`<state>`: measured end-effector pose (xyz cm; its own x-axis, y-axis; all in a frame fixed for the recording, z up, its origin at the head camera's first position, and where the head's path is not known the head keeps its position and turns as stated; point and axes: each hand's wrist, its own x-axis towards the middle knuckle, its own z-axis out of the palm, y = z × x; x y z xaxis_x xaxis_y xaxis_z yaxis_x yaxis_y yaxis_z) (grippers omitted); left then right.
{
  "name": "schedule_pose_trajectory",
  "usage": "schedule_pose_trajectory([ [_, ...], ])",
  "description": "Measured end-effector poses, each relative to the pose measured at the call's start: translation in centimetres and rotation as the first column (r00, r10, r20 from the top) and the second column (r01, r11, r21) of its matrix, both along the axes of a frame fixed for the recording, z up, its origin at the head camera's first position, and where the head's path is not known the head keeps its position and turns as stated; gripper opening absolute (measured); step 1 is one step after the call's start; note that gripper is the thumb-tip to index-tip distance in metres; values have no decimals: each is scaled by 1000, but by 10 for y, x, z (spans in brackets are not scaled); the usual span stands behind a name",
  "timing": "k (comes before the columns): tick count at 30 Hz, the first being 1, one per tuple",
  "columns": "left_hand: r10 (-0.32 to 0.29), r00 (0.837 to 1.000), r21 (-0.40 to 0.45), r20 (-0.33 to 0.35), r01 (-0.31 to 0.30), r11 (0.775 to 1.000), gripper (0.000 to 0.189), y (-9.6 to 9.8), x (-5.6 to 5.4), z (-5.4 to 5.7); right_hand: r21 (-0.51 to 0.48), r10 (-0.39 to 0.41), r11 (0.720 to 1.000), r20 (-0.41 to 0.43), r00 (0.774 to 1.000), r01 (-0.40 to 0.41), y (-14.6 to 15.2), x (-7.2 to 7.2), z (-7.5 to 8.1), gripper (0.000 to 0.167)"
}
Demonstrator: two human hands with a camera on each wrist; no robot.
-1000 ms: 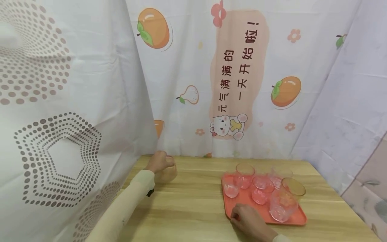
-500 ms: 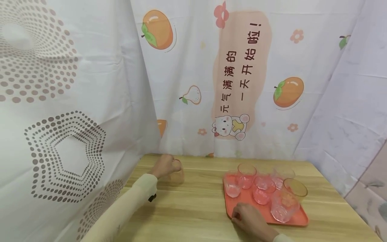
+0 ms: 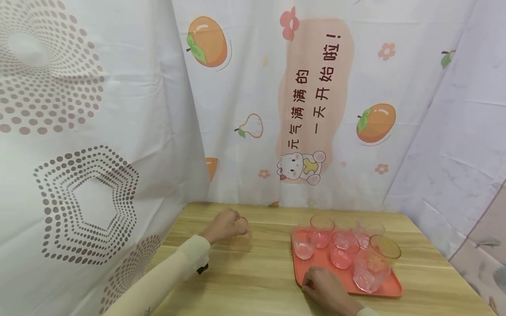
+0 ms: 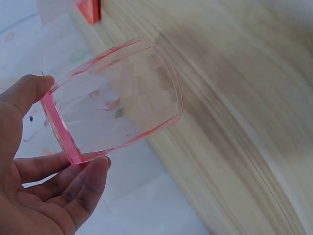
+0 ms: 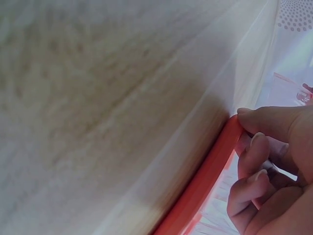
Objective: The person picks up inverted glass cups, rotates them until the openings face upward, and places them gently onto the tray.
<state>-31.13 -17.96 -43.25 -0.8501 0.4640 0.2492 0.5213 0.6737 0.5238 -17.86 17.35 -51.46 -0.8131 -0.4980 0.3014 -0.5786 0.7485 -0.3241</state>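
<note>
My left hand (image 3: 228, 226) holds a clear, pink-tinted drinking glass (image 4: 117, 100) over the left part of the table. In the left wrist view, thumb and fingers grip one end of it, where a strong pink band shows; the far end points toward the wood. My right hand (image 3: 325, 287) pinches the near left corner of the red tray (image 5: 208, 174) between thumb and curled fingers. On that tray stand several see-through glasses: a clear one (image 3: 303, 245) at the left, a pink one (image 3: 343, 254) in the middle, and an amber-rimmed one (image 3: 384, 246) at the right.
The wood-grain table (image 3: 237, 281) reaches back to a white curtain (image 3: 253, 184) with fruit prints. A dotted white curtain (image 3: 95, 202) hangs close along the left side. Another pale curtain (image 3: 454, 153) borders the right.
My left hand has moved to the right and slightly nearer, bringing the glass along. The right hand has stayed at the tray corner. The tray's glasses look unchanged.
</note>
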Motion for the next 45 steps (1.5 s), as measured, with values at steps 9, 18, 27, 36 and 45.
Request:
schedule_pose_trajectory([
  [9, -48, 998, -54, -47, 45, 998, 28, 12, 14, 2, 16, -32, 999, 25, 999, 32, -1, 1, 1, 17],
  [18, -50, 994, -96, -97, 41, 995, 26, 22, 30, 1, 17, -42, 999, 47, 998, 42, -2, 2, 0, 18],
  [27, -67, 996, -151, -50, 59, 987, 46, 32, 44, 2, 13, -33, 999, 55, 998, 32, -1, 1, -2, 17],
  [36, -109, 992, -144, -58, 100, 985, 54, 43, 49, 0, -19, -14, 1000, 69, 998, 15, 2, 0, 1, 15],
  [45, -154, 987, -152, -48, 145, 978, 56, 52, 58, -4, -43, 2, 999, 159, 987, 4, 5, 1, 4, 13],
])
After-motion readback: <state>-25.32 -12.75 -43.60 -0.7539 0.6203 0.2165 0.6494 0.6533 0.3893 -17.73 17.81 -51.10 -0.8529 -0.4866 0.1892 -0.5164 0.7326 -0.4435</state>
